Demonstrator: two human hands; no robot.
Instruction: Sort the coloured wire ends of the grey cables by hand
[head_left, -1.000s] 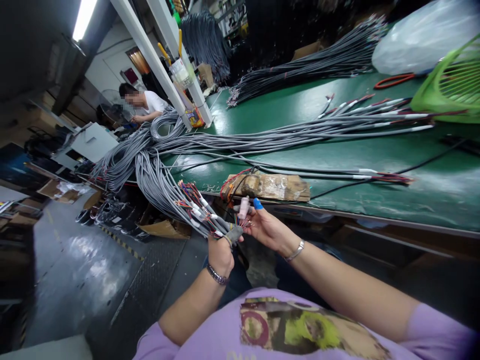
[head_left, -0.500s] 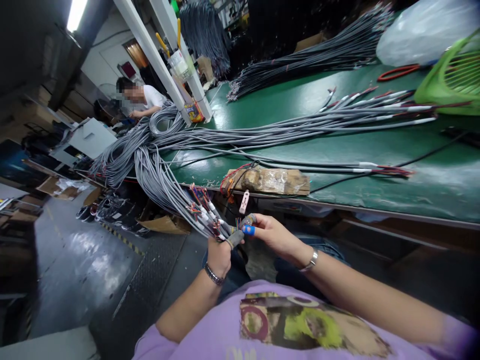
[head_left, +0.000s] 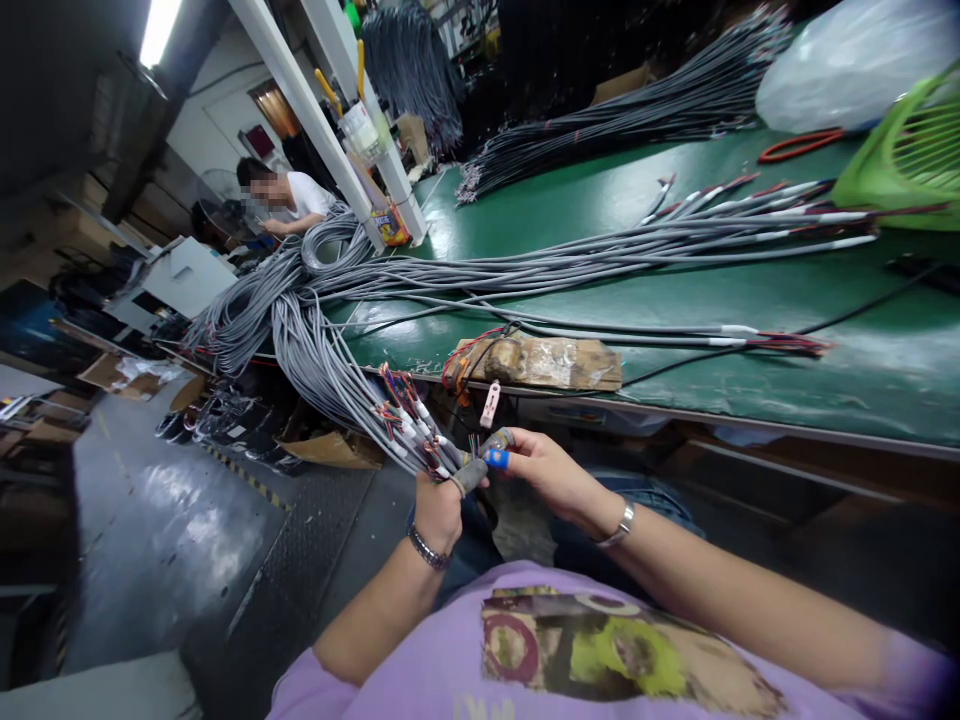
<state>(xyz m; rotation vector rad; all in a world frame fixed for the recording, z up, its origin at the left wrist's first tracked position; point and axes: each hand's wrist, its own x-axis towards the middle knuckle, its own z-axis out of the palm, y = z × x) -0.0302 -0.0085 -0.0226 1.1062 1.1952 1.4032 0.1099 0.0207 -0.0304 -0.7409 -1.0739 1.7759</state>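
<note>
A bundle of grey cables (head_left: 330, 375) hangs over the bench edge, its stripped ends showing white sleeves and coloured wires (head_left: 401, 400). My left hand (head_left: 442, 495), with a grey covering on the thumb, is closed around the cables near their ends. Close against it, my right hand (head_left: 529, 462) pinches at fine coloured wires (head_left: 474, 443); its fingers wear grey coverings and a blue band. The fingertips of both hands nearly meet, so the exact contact is hidden.
Long grey cables (head_left: 570, 262) lie along the green bench (head_left: 750, 390). A worn wooden block (head_left: 559, 362) sits at its front edge with a pink clip (head_left: 490, 404) hanging below. A green basket (head_left: 900, 150) stands right. Another person (head_left: 292, 200) works at the far left.
Both hands keep almost the same place and hold. The whole view has shifted very slightly; the fingers show only tiny movement at the wires.
</note>
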